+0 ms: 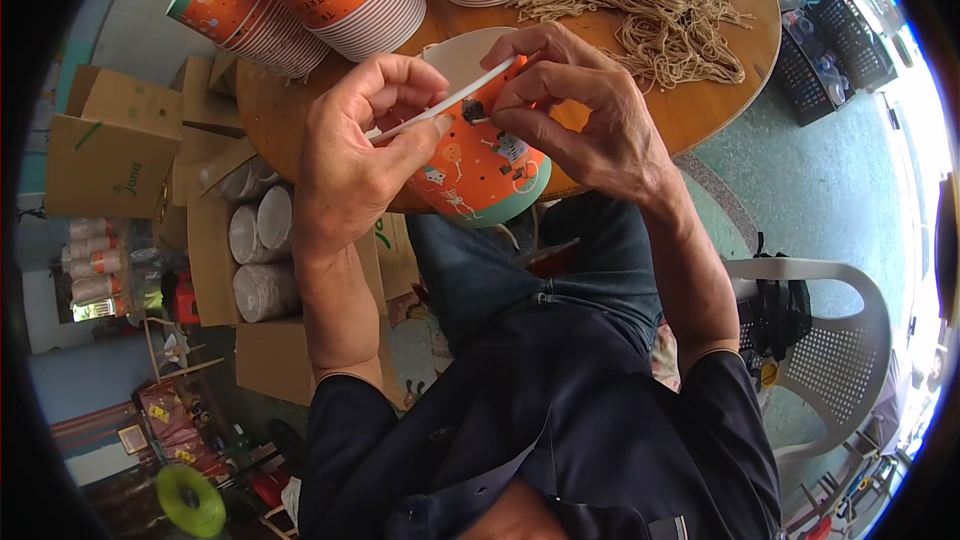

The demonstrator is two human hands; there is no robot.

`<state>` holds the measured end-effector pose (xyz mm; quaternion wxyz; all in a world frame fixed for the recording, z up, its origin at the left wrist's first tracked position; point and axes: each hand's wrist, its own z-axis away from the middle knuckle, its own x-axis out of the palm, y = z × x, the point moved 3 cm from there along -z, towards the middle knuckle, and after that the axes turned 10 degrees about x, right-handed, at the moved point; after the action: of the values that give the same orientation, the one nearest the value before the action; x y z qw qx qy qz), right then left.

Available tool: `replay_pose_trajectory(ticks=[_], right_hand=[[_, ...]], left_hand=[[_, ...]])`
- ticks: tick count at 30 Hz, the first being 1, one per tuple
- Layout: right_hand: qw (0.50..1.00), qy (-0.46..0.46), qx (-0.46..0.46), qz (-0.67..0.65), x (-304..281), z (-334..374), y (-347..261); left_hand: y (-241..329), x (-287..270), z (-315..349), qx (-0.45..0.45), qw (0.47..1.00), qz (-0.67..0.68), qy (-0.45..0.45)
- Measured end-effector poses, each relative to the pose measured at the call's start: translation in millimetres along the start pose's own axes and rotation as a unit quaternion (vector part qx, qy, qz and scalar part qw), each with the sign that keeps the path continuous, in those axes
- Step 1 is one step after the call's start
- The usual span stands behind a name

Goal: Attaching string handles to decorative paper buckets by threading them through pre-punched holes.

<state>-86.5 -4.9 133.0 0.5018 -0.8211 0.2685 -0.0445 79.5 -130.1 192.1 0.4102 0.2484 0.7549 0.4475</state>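
Tilted over the table's near edge is an orange paper bucket (485,175) with cartoon figures and a teal band. Its white rim slants up to the right, between my hands. My left hand (355,140) grips the left part of the rim between thumb and fingers. At the right end of the rim is my right hand (600,115), one finger reaching over the edge. Its thumb and forefinger are pinched together beside a small dark patch (473,111) on the bucket's wall. Whatever lies between those fingertips is too small to make out.
Stacked printed buckets (350,0) and a bundle of beige cord (665,25) lie on the round wooden table (262,130). Cardboard boxes (115,165), one holding wrapped white stacks (265,290), stand to the left. A grey plastic chair (840,340) and black crates (815,55) are at the right.
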Motion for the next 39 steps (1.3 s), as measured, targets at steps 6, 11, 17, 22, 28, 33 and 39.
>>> replay_pose_trajectory(ticks=[6,11,17,22,28,33,39], right_hand=[[1.000,0.003,0.006,0.004,-0.6,-0.7,-2.1],[1.000,0.011,0.006,-0.004,0.1,-0.9,0.0],[1.000,0.009,0.021,-0.017,-0.4,0.3,2.3],[1.000,-0.007,0.026,-0.006,-1.1,2.1,0.9],[1.000,0.004,0.018,0.002,-1.5,2.2,4.4],[0.998,0.014,0.049,-0.024,0.5,4.6,5.8],[0.991,0.114,0.054,-0.045,6.9,23.5,12.5]], left_hand=[[1.1,0.6,2.0,0.038,0.998,0.046,-0.027],[-0.6,-4.6,2.6,0.029,0.998,0.049,-0.025],[-1.4,-4.3,0.9,0.013,0.998,0.037,-0.048],[1.1,-3.5,0.8,-0.030,0.996,0.045,-0.065],[-0.3,0.0,-0.4,0.005,0.998,0.056,-0.033],[-5.6,-1.3,0.6,0.017,0.999,0.036,-0.026],[-6.2,1.7,1.2,-0.004,0.999,-0.039,-0.005]])
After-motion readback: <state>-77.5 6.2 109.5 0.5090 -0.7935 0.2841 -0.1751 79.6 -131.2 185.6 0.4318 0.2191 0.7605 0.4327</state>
